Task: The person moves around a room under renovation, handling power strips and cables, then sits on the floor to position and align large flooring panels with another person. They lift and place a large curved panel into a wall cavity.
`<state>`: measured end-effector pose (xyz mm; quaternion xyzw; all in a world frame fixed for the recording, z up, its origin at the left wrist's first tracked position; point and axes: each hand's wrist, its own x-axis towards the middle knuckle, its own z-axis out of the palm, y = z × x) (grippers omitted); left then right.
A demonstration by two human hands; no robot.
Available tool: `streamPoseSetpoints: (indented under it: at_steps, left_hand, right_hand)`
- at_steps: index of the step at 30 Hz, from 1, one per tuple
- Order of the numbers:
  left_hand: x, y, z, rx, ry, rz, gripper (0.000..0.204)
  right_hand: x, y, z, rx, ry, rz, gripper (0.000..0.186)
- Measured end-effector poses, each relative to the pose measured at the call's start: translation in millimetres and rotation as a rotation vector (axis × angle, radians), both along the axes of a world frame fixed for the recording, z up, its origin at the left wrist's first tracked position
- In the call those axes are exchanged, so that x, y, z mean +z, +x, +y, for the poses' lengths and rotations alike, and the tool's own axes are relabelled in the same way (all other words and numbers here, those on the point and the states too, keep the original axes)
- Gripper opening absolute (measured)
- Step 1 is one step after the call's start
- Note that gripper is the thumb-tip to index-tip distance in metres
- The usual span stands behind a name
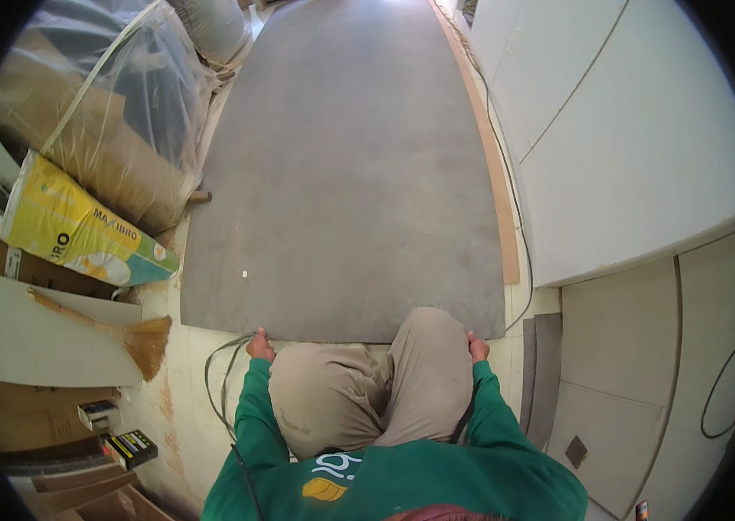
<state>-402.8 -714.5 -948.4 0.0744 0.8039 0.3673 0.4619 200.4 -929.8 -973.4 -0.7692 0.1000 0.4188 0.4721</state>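
Note:
A large flat grey sheet (350,174) lies lengthwise in front of my knees, with its near edge just beyond them. At its near left edge, my left hand (261,346) is closed on the rim, thumb uppermost. My right hand (478,347) grips the same edge near the right corner, beside my right knee. The fingers under the sheet are mostly hidden. A thin dark cable (210,372) loops next to my left hand and runs down over my left sleeve. One small white bit (244,273) rests on the sheet's near left part.
A brown board edge (506,234) and a black cable (515,187) run along the right, beside white cabinet panels (636,165). Left stand plastic-wrapped goods (116,113), a yellow-green bag (81,221), a straw broom (149,346) and small boxes (131,449). Grey strips (543,373) lie right.

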Motion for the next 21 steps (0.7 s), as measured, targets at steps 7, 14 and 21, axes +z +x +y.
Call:
streamPoseSetpoints:
  at_steps: [7,14,21]
  left_hand:
    - [-67.1,-12.7,-1.8,-0.128,-0.054,-0.201,0.037]
    - [-79.1,-9.1,-6.2,-0.678,-0.076,0.341,0.044]
    - [-67.9,8.4,-8.7,-0.655,-0.14,0.399,0.045]
  right_hand:
    - [42.2,-6.0,6.1,-0.273,0.19,0.053,0.02]
    - [48.4,-4.2,3.1,-0.249,0.167,0.085,0.018]
    - [32.1,2.0,-4.3,-0.193,0.104,0.068,0.017]
